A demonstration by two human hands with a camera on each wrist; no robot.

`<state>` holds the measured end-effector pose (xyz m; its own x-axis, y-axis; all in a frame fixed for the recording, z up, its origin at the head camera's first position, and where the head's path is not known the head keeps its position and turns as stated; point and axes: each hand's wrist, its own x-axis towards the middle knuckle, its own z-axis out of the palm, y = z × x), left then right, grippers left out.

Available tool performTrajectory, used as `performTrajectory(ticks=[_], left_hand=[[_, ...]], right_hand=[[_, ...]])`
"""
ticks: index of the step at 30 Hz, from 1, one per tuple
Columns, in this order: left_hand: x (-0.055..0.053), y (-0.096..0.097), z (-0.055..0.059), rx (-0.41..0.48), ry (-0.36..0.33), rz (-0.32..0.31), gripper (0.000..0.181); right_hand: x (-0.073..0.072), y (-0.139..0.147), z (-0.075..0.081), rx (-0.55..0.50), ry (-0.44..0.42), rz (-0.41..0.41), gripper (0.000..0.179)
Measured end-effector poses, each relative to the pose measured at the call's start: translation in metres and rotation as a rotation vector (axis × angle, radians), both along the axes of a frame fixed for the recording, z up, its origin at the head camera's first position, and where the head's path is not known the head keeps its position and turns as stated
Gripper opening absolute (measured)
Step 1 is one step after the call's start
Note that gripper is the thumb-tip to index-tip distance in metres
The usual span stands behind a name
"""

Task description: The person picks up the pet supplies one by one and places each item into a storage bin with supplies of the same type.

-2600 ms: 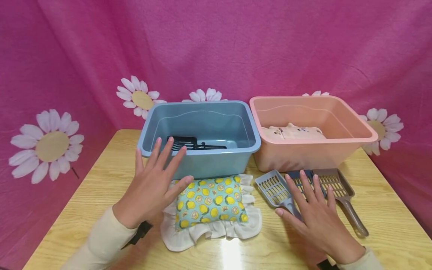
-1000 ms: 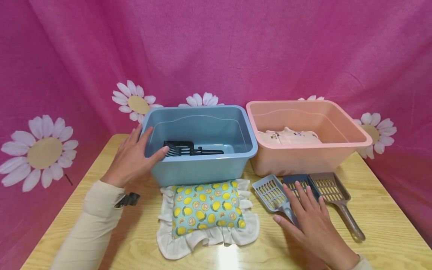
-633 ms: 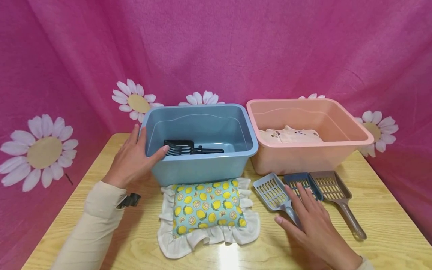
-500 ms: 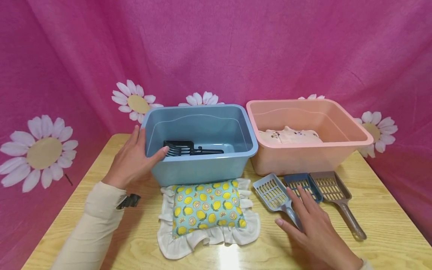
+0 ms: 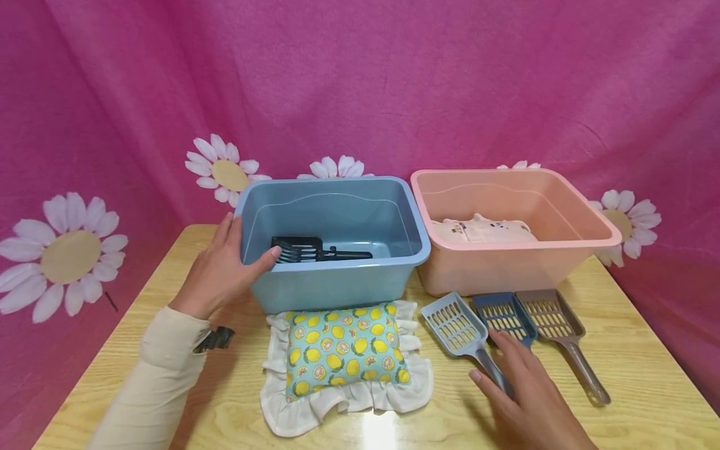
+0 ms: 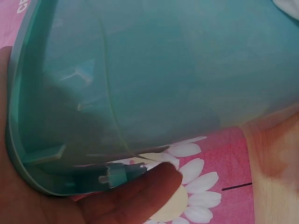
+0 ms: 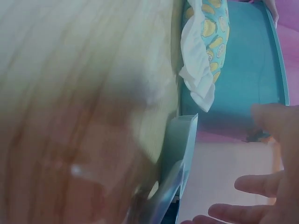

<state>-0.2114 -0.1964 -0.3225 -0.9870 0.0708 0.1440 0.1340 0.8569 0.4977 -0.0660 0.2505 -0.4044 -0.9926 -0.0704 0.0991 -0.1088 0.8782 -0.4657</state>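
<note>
My left hand [image 5: 216,272] holds the front left corner of a blue plastic bin [image 5: 332,284]. The thumb lies over the front rim and the fingers run along the left side; in the left wrist view they reach under the rim. A black litter scoop [image 5: 345,254] lies inside the bin. Over the handle of a grey-blue litter scoop [image 5: 458,328] hovers my right hand [image 5: 531,394], fingers spread and gripping nothing. Beside that scoop lie a dark blue scoop [image 5: 503,315], its handle hidden by the hand, and a brown scoop [image 5: 574,350].
A small lemon-print cushion [image 5: 349,356] with a white frill lies in front of the blue bin. To the right stands a pink bin [image 5: 506,269] with pale patterned cloth [image 5: 484,230] in it. A pink flowered curtain [image 5: 360,81] hangs behind the wooden table [image 5: 140,325].
My left hand moved left from above the cushion onto the blue bin's corner and stays there. My right hand drew back from the dark blue scoop toward the grey-blue scoop's handle.
</note>
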Motion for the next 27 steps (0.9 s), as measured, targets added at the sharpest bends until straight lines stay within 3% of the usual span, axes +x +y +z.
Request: performTrajectory(ticks=[11, 18, 27], left_hand=[[0.001, -0.001, -0.002, -0.001, -0.001, -0.003, 0.103], [0.001, 0.000, -0.002, -0.038, -0.034, 0.014, 0.105], [0.001, 0.001, 0.000, -0.054, -0.020, 0.010, 0.102]], right_hand=[[0.002, 0.000, -0.007, 0.018, 0.112, 0.016, 0.072], [0.001, 0.003, -0.010, 0.054, 0.055, 0.006, 0.076], [-0.003, 0.005, -0.013, 0.083, -0.035, -0.021, 0.076]])
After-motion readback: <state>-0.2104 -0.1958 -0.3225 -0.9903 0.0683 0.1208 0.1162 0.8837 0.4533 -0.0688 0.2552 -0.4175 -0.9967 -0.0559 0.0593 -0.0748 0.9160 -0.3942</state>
